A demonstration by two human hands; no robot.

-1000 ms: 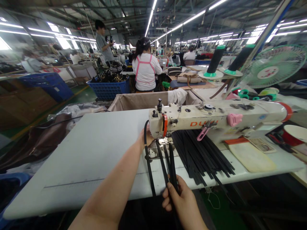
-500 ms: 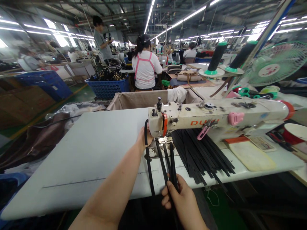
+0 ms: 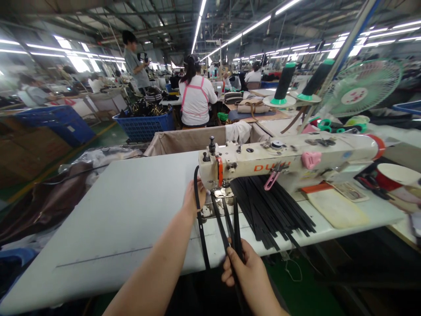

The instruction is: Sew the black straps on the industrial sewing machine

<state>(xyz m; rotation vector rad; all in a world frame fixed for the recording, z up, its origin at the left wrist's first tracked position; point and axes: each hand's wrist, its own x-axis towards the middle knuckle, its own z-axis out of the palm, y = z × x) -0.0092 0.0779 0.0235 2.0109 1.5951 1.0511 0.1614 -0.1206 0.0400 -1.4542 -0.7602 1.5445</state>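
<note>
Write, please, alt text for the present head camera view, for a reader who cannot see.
The right hand holds black strips in front of a sewing machine on a white table; the left hand is partly hidden behind the machine. More strips lie under the machine's arm.

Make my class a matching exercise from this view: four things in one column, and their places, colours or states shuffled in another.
Things
1. Right hand
2. Left hand
3. Fan
4. Thread cones

Descriptions
A. Black with green ends
B. Beside the head of the sewing machine
C. Gripping black straps
D. Round, with a green guard

Pairs: 1-C; 2-B; 3-D; 4-A
</note>
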